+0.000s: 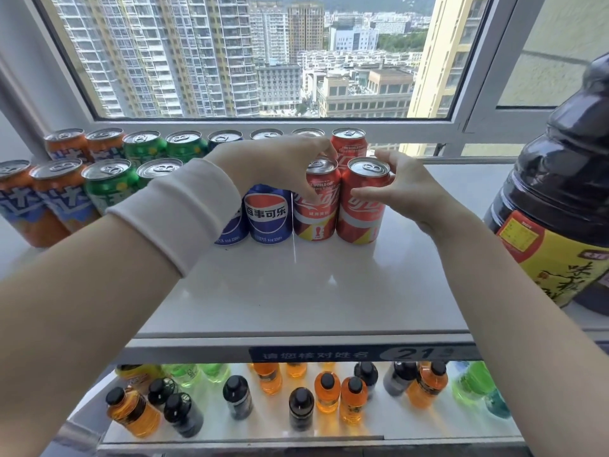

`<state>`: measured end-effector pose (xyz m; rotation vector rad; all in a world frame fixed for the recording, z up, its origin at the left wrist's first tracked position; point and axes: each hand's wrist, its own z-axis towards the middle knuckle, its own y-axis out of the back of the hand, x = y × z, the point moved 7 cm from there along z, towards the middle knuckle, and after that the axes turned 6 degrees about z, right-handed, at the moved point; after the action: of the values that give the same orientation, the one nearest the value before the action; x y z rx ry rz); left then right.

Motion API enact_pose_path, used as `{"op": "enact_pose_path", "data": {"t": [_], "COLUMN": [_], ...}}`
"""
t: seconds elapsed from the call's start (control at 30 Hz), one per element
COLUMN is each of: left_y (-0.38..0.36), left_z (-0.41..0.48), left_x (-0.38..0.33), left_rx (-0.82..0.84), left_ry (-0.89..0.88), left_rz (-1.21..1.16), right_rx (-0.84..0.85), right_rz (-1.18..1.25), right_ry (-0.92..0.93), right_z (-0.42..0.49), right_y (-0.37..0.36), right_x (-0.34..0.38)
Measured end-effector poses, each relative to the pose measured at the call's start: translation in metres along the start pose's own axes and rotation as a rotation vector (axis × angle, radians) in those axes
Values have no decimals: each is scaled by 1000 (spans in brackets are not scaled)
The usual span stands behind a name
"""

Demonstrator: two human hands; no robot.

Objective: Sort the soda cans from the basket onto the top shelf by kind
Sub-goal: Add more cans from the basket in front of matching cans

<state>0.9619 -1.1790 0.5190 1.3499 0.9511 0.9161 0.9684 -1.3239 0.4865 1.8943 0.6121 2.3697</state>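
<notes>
Both hands are working on the red cans near the shelf's [296, 291] back edge. The left hand [280, 166] is pinching 1 can's [318, 206] rim; the right hand's [408, 192] fingers are lying loosely spread against another [362, 206]. Rigid, smooth, likely heavy if full: grip the sides.

Blue aluminium cola can [267, 212], front row of the white top shelf [296, 291]: Pepsi roundel with "百事可乐"; small print near its base, not legible; red aluminium cola can [317, 201] just right of it: "WORLD CUP" beneath the rim, white Coca-Cola script partly hidden by a finger; dark strip [362, 352] along the shelf's front edge: "请您核对姓名" and the number "21"; large dark plastic bottle [560, 192] at the right edge: yellow label with black characters, cut off and not fully legible.
</notes>
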Motion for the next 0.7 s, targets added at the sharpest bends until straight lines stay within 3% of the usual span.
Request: {"op": "enact_pose_path", "data": {"t": [0.17,0.33,0.7], "left_y": [3,17,9], "left_z": [-10,-38,-147], "left_x": [-6,-14,-34], "left_rx": [-58,-246,-470], "left_ry": [4,-7,-39], "left_rz": [34,54,-18], "right_rx": [-78,-233,-423], "right_rz": [-78,-284,-579], "right_ry": [-17,36,87], "right_z": [-9,-34,-144], "right_y": [1,7,-39], "right_x": [4,21,60]}}
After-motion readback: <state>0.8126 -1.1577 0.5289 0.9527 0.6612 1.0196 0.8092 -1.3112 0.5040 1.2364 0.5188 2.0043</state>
